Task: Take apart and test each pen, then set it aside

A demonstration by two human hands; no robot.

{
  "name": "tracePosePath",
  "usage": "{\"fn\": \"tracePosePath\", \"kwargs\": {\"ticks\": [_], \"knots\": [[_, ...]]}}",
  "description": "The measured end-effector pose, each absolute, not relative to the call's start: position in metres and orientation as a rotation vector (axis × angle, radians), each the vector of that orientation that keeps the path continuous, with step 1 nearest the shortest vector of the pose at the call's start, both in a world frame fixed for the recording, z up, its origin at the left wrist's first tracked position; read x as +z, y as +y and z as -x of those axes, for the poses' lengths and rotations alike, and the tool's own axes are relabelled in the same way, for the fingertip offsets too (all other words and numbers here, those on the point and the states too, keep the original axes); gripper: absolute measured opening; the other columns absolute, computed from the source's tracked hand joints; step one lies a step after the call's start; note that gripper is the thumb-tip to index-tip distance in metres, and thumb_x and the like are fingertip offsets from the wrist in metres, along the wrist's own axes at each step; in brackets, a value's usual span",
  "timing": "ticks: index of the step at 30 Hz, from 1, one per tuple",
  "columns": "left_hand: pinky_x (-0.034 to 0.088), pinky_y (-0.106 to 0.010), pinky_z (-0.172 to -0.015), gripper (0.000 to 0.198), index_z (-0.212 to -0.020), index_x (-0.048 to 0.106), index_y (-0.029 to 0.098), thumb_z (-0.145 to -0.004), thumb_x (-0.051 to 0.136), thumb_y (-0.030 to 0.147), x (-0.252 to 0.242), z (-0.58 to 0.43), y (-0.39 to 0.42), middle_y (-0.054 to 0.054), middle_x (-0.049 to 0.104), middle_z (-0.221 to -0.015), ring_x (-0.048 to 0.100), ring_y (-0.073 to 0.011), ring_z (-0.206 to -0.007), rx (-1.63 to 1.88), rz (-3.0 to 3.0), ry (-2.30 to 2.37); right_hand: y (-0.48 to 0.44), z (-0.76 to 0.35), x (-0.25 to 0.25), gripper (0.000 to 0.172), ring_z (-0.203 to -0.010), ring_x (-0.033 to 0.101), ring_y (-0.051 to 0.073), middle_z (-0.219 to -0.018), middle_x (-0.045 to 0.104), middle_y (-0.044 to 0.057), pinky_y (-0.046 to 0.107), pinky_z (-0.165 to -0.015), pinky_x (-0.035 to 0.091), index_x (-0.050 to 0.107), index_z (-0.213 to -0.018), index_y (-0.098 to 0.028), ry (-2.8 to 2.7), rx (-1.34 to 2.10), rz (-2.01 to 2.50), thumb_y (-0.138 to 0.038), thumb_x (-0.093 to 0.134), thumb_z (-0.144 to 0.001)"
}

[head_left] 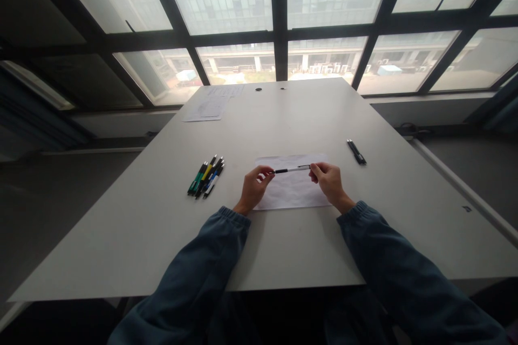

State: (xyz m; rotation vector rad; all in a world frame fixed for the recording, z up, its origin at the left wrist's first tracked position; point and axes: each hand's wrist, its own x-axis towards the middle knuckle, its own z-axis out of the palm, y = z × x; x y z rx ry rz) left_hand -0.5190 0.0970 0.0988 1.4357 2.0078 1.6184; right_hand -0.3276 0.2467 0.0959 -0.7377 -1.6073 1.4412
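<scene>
A white pen with a black grip (292, 170) lies level between my two hands, above a sheet of white paper (293, 194). My left hand (256, 186) pinches its black tip end between thumb and fingers. At the other end, near the clip, my right hand (327, 178) grips the pen with fingers closed. To the left of the paper rests a bunch of pens (206, 177) in green, yellow, blue, white and black. A couple of black pens (356, 152) lie side by side to the right, beyond my right hand.
The white table (299, 124) runs away from me to large windows (279, 21). Printed sheets (208, 105) lie at its far left. A round dark cable hole (258, 89) is near the far edge. A small dark mark (467, 208) shows at the right.
</scene>
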Motion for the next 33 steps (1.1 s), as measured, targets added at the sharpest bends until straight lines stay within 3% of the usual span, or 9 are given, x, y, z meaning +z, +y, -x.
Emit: {"fn": "tracePosePath", "kwargs": {"ticks": [9,19,33], "knots": [[0.048,-0.027,-0.067,0.026,-0.087,0.068,0.018,-0.086,0.063,0.044,0.0982,0.5197,0.097,-0.004,0.071,-0.086,0.064,-0.017,-0.078,1.602,-1.404,2.036,0.2465,0.3284,0.0957,0.038,-0.048,0.052,0.011,-0.059,0.064,0.004,0.024,-0.044,0.04,0.068,-0.068,-0.015,-1.587,1.456,0.731,-0.051,0.07,-0.079],[0.044,-0.025,-0.062,0.034,-0.077,0.068,0.017,-0.089,0.058,0.047,0.0998,0.5198,0.096,-0.001,0.067,-0.069,0.059,-0.0144,-0.064,1.559,-1.399,2.023,0.2463,0.3296,0.0945,0.039,-0.047,0.051,0.011,-0.058,0.063,0.003,0.024,-0.043,0.04,0.067,-0.067,-0.015,-1.585,1.454,0.727,-0.053,0.069,-0.079],[0.042,-0.024,-0.061,0.036,-0.071,0.068,0.016,-0.09,0.058,0.045,0.1013,0.5197,0.0953,-0.002,0.065,-0.065,0.059,-0.0145,-0.063,1.628,-1.354,1.977,0.2483,0.3282,0.0928,0.034,-0.048,0.051,0.011,-0.059,0.064,0.003,0.023,-0.044,0.04,0.069,-0.07,-0.014,-1.556,1.46,0.736,-0.047,0.07,-0.08]]}}
